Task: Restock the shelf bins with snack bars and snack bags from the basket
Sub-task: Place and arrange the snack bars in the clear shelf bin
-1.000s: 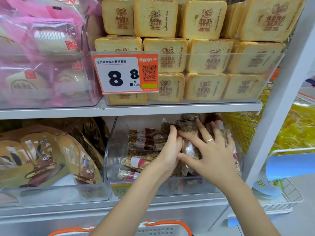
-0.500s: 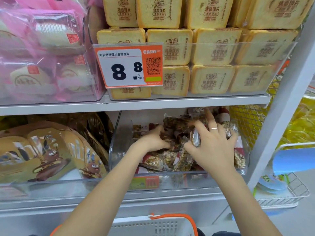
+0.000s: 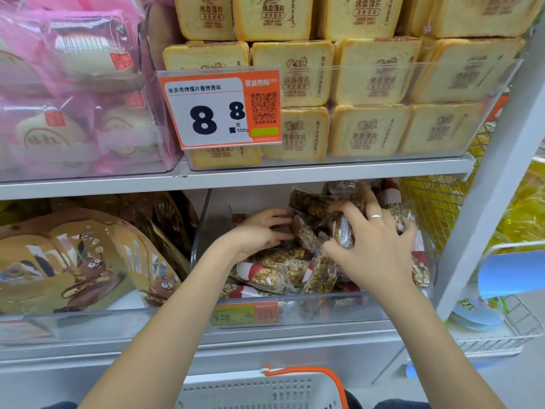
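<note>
left hand (image 3: 259, 231) moved deeper into bin (image 3: 295, 311) | curled, grip unclear | right hand (image 3: 374, 246) pinches snack bar (image 3: 343, 234)

Two hands reach into one clear bin: the left hand (image 3: 259, 231) and the right hand (image 3: 374, 246). One ring (image 3: 376, 216) shows on the right hand. The snack bars (image 3: 265, 273) in that bin lie heaped and overlapping, too tangled to count exactly; at least eight show. On the upper shelf, about eleven toast packs (image 3: 368, 131) are in view, some cut off at the top edge. Two price tags show: one large (image 3: 221, 109), one small (image 3: 244, 314). One white basket (image 3: 259, 391) sits near.
</note>
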`<state>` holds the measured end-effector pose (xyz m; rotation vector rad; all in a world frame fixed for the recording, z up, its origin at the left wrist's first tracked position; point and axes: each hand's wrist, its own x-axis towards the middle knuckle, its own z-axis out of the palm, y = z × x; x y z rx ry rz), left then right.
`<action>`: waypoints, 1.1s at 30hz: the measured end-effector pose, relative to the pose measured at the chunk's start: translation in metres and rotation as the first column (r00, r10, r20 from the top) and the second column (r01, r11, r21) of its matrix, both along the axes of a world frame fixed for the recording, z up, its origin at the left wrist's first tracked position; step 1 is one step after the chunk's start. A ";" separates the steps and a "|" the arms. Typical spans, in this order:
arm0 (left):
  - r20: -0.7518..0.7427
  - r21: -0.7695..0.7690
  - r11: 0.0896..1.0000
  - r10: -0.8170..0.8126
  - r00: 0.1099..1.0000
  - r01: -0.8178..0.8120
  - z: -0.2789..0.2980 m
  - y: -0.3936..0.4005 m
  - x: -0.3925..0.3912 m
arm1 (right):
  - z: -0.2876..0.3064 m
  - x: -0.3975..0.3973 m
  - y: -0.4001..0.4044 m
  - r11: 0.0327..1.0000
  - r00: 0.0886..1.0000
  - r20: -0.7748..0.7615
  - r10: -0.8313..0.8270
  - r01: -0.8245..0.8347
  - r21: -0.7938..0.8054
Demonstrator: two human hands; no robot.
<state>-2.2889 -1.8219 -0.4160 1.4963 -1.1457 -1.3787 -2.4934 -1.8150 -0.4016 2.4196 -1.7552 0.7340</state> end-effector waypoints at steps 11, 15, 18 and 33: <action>-0.009 0.061 0.958 0.283 0.959 -0.282 0.013 -0.004 -0.016 | -0.004 0.011 0.000 0.991 1.000 -0.010 -0.016 0.015 -0.132; -0.234 0.056 0.988 0.152 0.960 -0.142 0.023 0.023 -0.025 | -0.008 0.008 -0.003 0.946 0.945 -0.273 0.178 -0.241 -0.216; -0.228 0.066 0.997 0.065 0.971 -0.051 0.019 0.032 -0.038 | -0.009 0.001 -0.006 0.928 0.880 -0.381 0.283 -0.351 -0.122; 0.933 0.083 0.963 -0.166 0.320 0.258 -0.026 -0.026 0.032 | -0.008 0.007 0.000 0.954 0.919 -0.307 0.248 -0.287 -0.090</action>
